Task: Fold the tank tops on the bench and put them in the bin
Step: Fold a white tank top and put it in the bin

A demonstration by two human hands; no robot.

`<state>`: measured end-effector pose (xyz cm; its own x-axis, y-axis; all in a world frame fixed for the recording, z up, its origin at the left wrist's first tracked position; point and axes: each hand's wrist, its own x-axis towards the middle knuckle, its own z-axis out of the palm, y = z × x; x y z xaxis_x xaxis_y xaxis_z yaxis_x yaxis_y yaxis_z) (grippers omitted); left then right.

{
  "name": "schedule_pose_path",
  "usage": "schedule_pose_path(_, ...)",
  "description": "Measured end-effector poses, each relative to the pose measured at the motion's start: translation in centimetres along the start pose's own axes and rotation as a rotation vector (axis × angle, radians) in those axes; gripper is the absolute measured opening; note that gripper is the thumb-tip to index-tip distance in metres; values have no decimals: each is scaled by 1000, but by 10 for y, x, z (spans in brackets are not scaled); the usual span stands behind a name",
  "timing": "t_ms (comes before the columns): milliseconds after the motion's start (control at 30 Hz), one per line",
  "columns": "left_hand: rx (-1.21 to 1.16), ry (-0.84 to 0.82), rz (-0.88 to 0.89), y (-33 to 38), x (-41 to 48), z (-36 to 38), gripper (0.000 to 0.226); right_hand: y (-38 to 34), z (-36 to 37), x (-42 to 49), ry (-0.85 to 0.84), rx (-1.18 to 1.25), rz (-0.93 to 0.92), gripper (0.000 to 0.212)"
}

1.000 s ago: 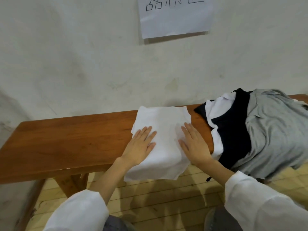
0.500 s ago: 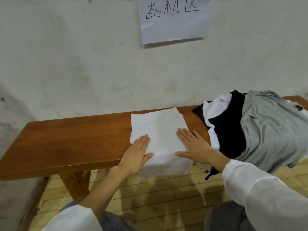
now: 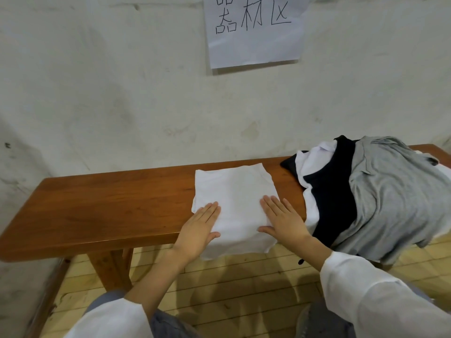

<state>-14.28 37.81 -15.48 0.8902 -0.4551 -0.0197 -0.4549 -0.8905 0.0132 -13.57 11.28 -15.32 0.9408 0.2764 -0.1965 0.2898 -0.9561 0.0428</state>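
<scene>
A folded white tank top (image 3: 235, 198) lies flat on the brown wooden bench (image 3: 109, 206), its near edge hanging over the front. My left hand (image 3: 199, 229) rests flat on its near left corner, fingers together and extended. My right hand (image 3: 284, 222) lies flat on its near right side, thumb spread. Neither hand grips the cloth. To the right sits a pile of tank tops (image 3: 380, 191): white, black and grey, draped over the bench's front edge. No bin is in view.
A plastered wall (image 3: 122, 93) stands right behind the bench, with a paper sign (image 3: 253, 30) taped to it. The left half of the bench top is bare wood. Below lies a pale plank floor (image 3: 231, 284), and a bench leg (image 3: 109, 269) at the left.
Both hands slid toward me along the white tank top, from its middle to its near edge. The cloth lies flatter and squarer than a second ago.
</scene>
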Motion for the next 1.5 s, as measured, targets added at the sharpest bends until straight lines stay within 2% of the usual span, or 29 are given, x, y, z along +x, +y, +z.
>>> schedule_pose_path(133, 24, 35, -10, 6, -4, -5, 64, -3, 2, -3, -8, -13, -14, 73)
schedule_pose_path(267, 16, 27, -2, 11, -3, -17, 55, -3, -17, -10, 26, -49, -41, 84)
schedule_pose_path(300, -2, 22, 1, 11, -3, -21, 51, -1, -24, -10, 38, -25, -63, 79)
schedule_pose_path(433, -262, 12, -70, 5, 0, -48, 33, 3, -45, -15, -30, 158, -46, 47)
schedule_pose_path(533, -441, 4, -139, -2, 1, -79, 12, 4, -59, -20, 69, 359, -5, 35)
schedule_pose_path(633, -596, 52, -186, -9, 1, -113, 11, 3, -82, -24, 148, 491, 11, 25)
schedule_pose_path(800, -819, 144, -273, -15, 2, -162, 11, 9, -131, -34, 206, 620, 22, 24)
schedule_pose_path(900, -941, 82, -236, -22, 6, -177, 9, 16, -146, -32, 210, 632, 31, 23)
schedule_pose_path(1000, -923, 21, -207, -26, 17, -182, 13, 21, -153, -27, 181, 636, 50, 29)
schedule_pose_path(1100, -839, 87, -225, -27, 32, -190, 21, 26, -168, -15, 155, 583, 72, 27)
schedule_pose_path(1200, -709, 233, -234, -32, 50, -211, 19, 30, -197, 5, 243, 518, 62, 26)
schedule_pose_path(1300, -571, 418, -247, -37, 65, -233, 11, 33, -221, 27, 433, 472, 39, 22)
schedule_pose_path(1400, -490, 548, -231, -39, 71, -227, 14, 28, -215, 41, 577, 447, 68, 20)
schedule_pose_path(1500, -431, 507, -200, -44, 65, -180, 16, 21, -173, 45, 502, 471, 128, 18)
